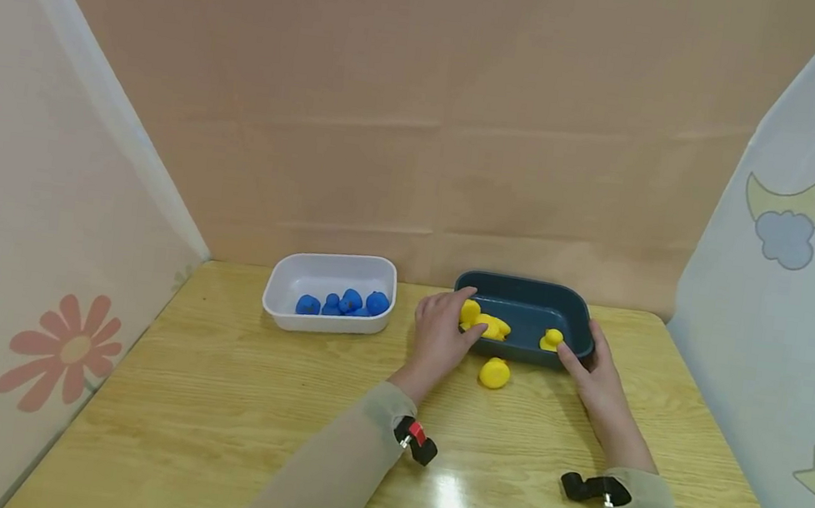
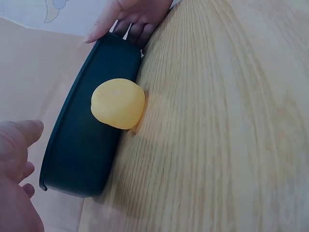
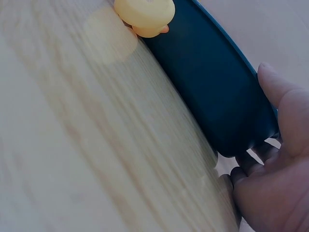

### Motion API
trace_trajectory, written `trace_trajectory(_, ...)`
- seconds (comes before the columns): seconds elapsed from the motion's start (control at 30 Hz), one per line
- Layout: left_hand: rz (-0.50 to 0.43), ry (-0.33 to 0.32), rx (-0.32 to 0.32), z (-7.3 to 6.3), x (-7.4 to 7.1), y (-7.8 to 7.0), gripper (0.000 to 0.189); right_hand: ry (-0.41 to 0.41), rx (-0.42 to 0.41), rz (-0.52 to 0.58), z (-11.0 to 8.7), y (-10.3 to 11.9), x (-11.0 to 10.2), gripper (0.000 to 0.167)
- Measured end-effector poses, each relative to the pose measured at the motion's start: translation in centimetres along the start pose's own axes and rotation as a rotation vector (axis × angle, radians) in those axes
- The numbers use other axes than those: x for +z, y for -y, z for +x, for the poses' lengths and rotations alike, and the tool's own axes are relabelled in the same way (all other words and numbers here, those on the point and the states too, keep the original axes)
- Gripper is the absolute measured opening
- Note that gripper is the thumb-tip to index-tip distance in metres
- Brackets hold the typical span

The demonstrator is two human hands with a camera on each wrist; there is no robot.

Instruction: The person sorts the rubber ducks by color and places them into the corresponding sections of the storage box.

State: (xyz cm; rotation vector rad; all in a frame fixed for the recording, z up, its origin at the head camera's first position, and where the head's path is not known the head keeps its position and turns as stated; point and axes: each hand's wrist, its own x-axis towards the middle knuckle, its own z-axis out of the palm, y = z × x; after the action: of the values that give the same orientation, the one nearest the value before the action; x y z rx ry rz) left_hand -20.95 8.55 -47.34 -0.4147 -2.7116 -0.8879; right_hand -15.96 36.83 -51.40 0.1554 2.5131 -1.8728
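A dark green tray (image 1: 517, 354) stands at the back right of the table, with yellow rubber ducks (image 1: 493, 327) at its left end and another yellow duck (image 1: 552, 340) towards its right. My right hand (image 1: 600, 385) holds the tray's right end, the thumb at the rim and the fingers round the outer side. At the left end is my left hand (image 1: 439, 333), thumb and fingers spread; the left wrist view shows it slightly apart from the tray (image 2: 82, 159). A loose yellow duck (image 1: 494, 374) lies on the table against or just before the tray's front wall.
To the left of the dark tray stands a white tray (image 1: 327, 324) with several blue ducks (image 1: 352, 301) in it. Behind the wooden table (image 1: 225, 401) rises a brown backdrop (image 1: 422, 122). Printed cloths hang at both sides.
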Motion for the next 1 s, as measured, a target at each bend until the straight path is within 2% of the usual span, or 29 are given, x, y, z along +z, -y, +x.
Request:
trace_trajectory(0.43, -0.058, -0.049, 0.002, -1.1, -0.6, 0.1, 0.059, 0.004, 0.005, 0.021, 0.3, 0.1, -0.1, 0.1)
trace_trajectory(0.77, -0.103, -0.08, 0.012, -2.5, -1.3, -0.7, 0.055, -0.009, 0.005, -0.003, 0.3, 0.1, -0.6, 0.1)
trace_trajectory(1.0, -0.126, -0.073, 0.005, -3.7, -1.8, -1.2, 0.054, -0.014, 0.003, -0.005, 0.2, 0.3, -0.6, 0.102)
